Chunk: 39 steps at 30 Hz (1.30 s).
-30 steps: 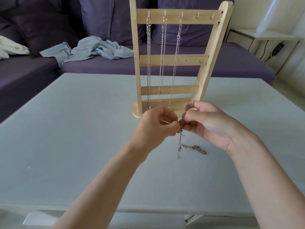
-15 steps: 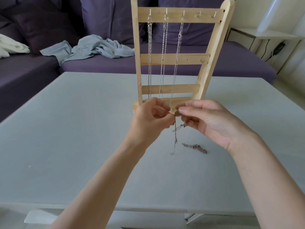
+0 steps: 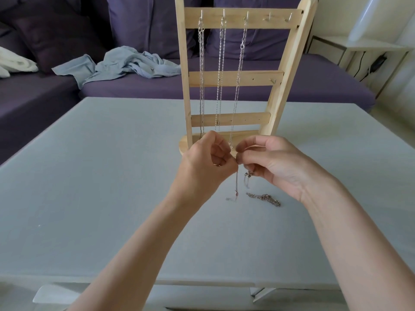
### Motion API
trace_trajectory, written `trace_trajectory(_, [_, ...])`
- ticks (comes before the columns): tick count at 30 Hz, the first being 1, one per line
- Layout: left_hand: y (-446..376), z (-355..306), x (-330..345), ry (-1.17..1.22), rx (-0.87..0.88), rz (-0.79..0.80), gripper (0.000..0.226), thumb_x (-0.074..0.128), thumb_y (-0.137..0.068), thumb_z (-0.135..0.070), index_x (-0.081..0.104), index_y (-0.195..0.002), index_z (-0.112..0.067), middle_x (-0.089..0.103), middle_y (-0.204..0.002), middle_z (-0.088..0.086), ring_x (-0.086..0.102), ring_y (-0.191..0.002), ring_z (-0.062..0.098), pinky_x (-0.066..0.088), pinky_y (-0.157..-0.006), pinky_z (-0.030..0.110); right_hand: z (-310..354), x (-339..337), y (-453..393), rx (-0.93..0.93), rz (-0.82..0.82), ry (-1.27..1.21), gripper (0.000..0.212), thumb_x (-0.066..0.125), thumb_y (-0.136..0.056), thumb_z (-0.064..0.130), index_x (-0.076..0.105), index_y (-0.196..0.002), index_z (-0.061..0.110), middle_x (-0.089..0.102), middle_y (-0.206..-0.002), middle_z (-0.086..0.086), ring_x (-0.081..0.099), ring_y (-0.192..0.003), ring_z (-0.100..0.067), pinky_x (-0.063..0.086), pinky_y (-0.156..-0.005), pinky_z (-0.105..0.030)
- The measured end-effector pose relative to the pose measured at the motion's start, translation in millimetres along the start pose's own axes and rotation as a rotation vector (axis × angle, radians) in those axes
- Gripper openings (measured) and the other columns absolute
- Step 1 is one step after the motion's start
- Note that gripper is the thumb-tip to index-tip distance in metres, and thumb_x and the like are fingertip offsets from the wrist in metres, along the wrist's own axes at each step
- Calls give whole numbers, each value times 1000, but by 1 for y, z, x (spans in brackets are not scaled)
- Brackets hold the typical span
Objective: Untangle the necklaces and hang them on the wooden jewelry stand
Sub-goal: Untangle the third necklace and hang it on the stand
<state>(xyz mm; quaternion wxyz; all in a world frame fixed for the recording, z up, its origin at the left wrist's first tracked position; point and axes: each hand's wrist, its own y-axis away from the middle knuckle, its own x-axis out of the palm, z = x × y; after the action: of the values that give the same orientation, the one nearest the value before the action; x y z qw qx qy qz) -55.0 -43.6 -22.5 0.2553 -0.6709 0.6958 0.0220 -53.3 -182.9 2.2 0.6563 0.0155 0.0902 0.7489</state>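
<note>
- My left hand [image 3: 207, 162] is curled closed, thumb and fingertips pinching a thin chain [image 3: 236, 182] right where it meets my right hand.
- My right hand [image 3: 271, 162] is also curled, its fingertips pinching the same chain; the two hands touch at the fingertips.
- From the pinch, one strand of the chain hangs straight down below my hands, and its end reaches the surface [image 3: 89, 176] just beneath them.
- A short loop with a small clasp dangles under my right fingers, just beside that hanging strand.
- A second necklace [image 3: 263, 198] lies bunched on the surface, below my right hand and slightly toward my wrist, apart from the hanging strand.
- The wooden stand [image 3: 235, 78] rises upright just beyond my hands; its base is partly hidden behind my knuckles.
- Three hung chains [image 3: 221, 70] drop from the three leftmost hooks on the top bar, above my hands; the lowest ends come down near my left fingers.
- The two hooks on the right of that bar, above my right hand, carry nothing.
- Far beyond my left hand, a crumpled light blue cloth [image 3: 121, 63] lies on a purple sofa [image 3: 314, 86].
- Far beyond my right hand stands a pale side table [image 3: 368, 47].
</note>
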Motion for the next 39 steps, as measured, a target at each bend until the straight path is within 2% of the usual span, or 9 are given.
trace_trajectory(2, [-1,1,0,10,-23,15,27,67,-76,-3,48,-72,-22,62,-72,1,63,-64,18,49,-60,19,0,0,0,20,10,0,21,57,-78,-12,58,-79,9,53,-67,-6,42,-48,-9,34,-54,-23])
trace_trajectory(7, [0,-2,0,17,-77,104,24,68,-75,-3,49,-74,-18,62,-68,-3,62,-60,10,49,-62,26,-3,5,-2,16,-43,4,24,51,-77,-13,55,-72,10,51,-59,-3,41,-49,-10,33,-54,-23])
trace_trajectory(12, [-2,-7,-3,158,-193,210,15,62,-78,3,57,-82,-10,65,-68,-2,62,-59,8,54,-67,24,-5,7,-2,-7,-70,-21,24,51,-74,-13,52,-70,10,50,-52,0,41,-49,-12,33,-56,-25])
trace_trajectory(19, [-3,-4,-10,232,-394,146,11,63,-81,2,70,-85,-6,70,-71,6,66,-66,10,56,-74,18,-8,7,-4,-71,-91,102,26,64,-75,-6,52,-82,15,55,-58,2,46,-52,-10,38,-60,-24])
trace_trajectory(23, [-2,-1,-11,111,-366,93,13,65,-79,-1,71,-75,-12,72,-69,4,70,-72,17,56,-83,30,-8,12,-4,-209,-112,278,28,67,-74,-4,49,-77,18,61,-61,6,51,-59,-13,43,-63,-29])
trace_trajectory(26, [-3,-2,-14,173,-386,89,8,66,-81,-3,70,-77,-9,70,-67,1,67,-64,9,57,-77,23,-5,12,-4,-287,-113,292,29,67,-75,-4,49,-77,18,62,-62,7,53,-62,-13,46,-64,-26])
trace_trajectory(30, [-2,-5,-17,236,-420,143,7,65,-83,-8,68,-79,-3,65,-69,1,61,-60,4,56,-69,16,-3,8,-3,-240,-36,222,27,65,-79,-4,49,-81,18,65,-63,8,55,-59,-6,43,-58,-14])
trace_trajectory(34, [-1,-8,-16,262,-468,148,13,58,-84,-10,65,-73,-8,62,-66,-2,57,-58,4,54,-65,16,-2,8,-1,-195,18,174,27,65,-80,-4,50,-84,18,66,-68,5,54,-59,-6,41,-56,-14])
trace_trajectory(39, [-1,-11,-15,274,-496,121,23,53,-85,-14,61,-64,-9,57,-59,-2,50,-52,5,49,-55,15,-1,8,1,-143,61,51,22,59,-83,-10,51,-88,10,65,-74,-12,57,-54,-16,46,-50,-21])
